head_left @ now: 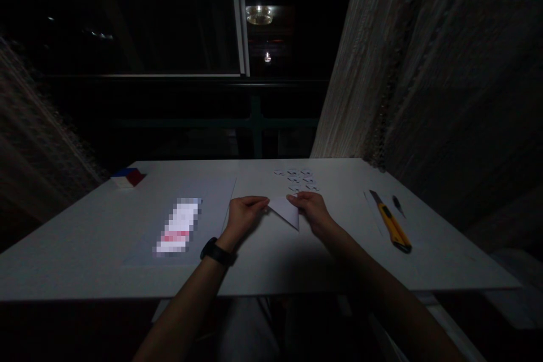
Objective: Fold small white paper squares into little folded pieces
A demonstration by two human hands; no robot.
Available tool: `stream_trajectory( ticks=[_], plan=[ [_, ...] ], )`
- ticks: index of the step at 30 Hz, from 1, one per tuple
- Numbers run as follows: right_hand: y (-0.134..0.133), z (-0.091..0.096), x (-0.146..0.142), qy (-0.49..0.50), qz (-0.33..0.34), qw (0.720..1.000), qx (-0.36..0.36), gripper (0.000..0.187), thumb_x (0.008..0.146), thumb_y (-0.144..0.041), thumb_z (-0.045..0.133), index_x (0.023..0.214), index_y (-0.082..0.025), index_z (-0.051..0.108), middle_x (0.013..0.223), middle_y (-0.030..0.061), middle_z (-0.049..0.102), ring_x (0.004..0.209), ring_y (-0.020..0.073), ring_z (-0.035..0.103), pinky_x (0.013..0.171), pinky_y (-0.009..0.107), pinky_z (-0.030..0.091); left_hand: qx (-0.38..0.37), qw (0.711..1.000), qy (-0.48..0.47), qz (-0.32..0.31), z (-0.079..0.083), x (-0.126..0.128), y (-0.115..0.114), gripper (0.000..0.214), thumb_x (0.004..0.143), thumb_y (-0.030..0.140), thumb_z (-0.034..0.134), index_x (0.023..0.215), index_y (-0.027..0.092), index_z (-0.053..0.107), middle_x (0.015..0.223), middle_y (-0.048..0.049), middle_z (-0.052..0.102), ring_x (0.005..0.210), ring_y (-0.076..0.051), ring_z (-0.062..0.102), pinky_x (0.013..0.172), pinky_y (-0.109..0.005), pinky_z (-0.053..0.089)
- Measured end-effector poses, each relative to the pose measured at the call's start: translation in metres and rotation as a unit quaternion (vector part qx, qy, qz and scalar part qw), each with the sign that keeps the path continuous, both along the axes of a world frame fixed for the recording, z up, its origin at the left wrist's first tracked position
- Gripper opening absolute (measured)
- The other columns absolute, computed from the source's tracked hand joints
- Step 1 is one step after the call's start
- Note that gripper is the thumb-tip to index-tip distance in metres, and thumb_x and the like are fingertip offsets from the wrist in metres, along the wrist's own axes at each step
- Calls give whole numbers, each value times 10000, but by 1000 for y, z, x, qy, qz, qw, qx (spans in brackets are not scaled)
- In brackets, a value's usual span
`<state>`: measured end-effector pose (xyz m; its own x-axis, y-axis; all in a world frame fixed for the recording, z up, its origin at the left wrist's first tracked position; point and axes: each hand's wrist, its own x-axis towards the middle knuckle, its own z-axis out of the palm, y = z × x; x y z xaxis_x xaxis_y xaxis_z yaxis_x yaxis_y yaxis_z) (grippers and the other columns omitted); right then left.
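Note:
A small piece of white paper (pixel 285 210), folded to a triangular shape, is held up over the table between both hands. My left hand (pixel 246 215), with a dark watch (pixel 218 252) on its wrist, pinches the paper's left corner. On the other side, my right hand (pixel 311 209) grips the upper right edge with thumb and fingers. One point of the paper hangs down toward me. Just beyond the hands, several small paper pieces with dark printed marks (pixel 293 180) lie in rows on the white table (pixel 263 271).
A lit phone (pixel 178 226), its screen blurred, lies on a large pale sheet (pixel 216 209) at left. Behind it sits a puzzle cube (pixel 127 177). At right lie a yellow box cutter (pixel 391 223) and a small dark pointed object (pixel 397 203). Curtains (pixel 352 62) hang beyond the table.

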<state>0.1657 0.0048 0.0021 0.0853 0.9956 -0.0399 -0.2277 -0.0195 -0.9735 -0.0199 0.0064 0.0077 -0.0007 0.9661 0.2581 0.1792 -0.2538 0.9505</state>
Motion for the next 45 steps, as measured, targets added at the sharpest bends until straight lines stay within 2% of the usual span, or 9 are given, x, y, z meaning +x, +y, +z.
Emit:
stream_trajectory(
  ticks=[8, 12, 18, 24, 29, 35, 38, 43, 45],
  plan=[
    [2, -1, 0, -4, -11, 998, 55, 298, 482, -382, 776, 536, -139, 612, 537, -3, 559, 549, 124, 495, 563, 264, 376, 20, 999, -1, 25, 5, 0, -3, 208, 617, 307, 702, 726, 132, 728, 674, -80, 699, 650, -189, 640, 672, -296, 499],
    [2, -1, 1, -59, -46, 995, 70, 311, 485, -416, 762, 547, -142, 629, 526, 0, 567, 536, 132, 494, 554, 271, 366, 7, 1000, -17, 14, 6, 0, -4, 239, 597, 314, 718, 721, 110, 724, 636, -84, 689, 615, -189, 632, 639, -296, 497],
    [4, -2, 3, -127, -68, 985, 92, 344, 522, -451, 735, 650, -140, 664, 631, 44, 638, 602, 168, 548, 574, 279, 394, 12, 1000, -21, 18, 5, 0, -3, 219, 604, 300, 719, 727, 120, 724, 665, -79, 696, 637, -185, 638, 654, -287, 499],
    [3, -1, 2, -117, -69, 987, 85, 335, 514, -460, 735, 587, -148, 638, 551, 18, 600, 543, 144, 511, 544, 269, 376, 20, 999, -14, 23, 4, 0, -3, 222, 616, 317, 708, 730, 128, 723, 659, -73, 695, 638, -188, 638, 657, -294, 503],
    [4, -3, 3, -110, -69, 987, 93, 335, 534, -467, 721, 616, -148, 657, 583, 34, 624, 574, 160, 530, 565, 278, 386, 18, 999, -17, 23, 1, 0, -1, 218, 619, 312, 705, 726, 123, 724, 633, -72, 686, 612, -173, 631, 634, -277, 492],
    [5, -4, 5, -92, -84, 988, 93, 253, 533, -396, 727, 513, -161, 634, 504, 1, 569, 536, 135, 485, 569, 278, 369, -6, 1000, -20, 9, 4, 1, -3, 219, 602, 298, 718, 712, 108, 721, 607, -77, 679, 574, -164, 622, 595, -265, 484],
    [3, -2, 4, -76, -67, 992, 80, 261, 515, -403, 732, 520, -161, 632, 514, -4, 573, 536, 132, 491, 562, 275, 375, -20, 999, -36, 5, 3, 0, -1, 237, 582, 301, 731, 706, 100, 718, 590, -80, 674, 555, -165, 618, 580, -268, 486],
    [5, -6, 3, -92, 14, 996, 7, 344, 516, -478, 722, 524, -147, 627, 474, 1, 558, 458, 115, 468, 475, 255, 352, -59, 993, -106, 5, -3, -4, 6, 309, 539, 298, 763, 737, 68, 704, 619, -100, 681, 534, -159, 619, 569, -274, 505],
    [5, -9, 2, -106, 16, 994, 0, 347, 514, -480, 725, 508, -149, 620, 446, -5, 541, 425, 102, 440, 442, 246, 324, -73, 989, -127, 4, -4, -4, 7, 314, 524, 284, 773, 734, 63, 702, 619, -100, 679, 534, -160, 624, 576, -278, 515]
  ],
)
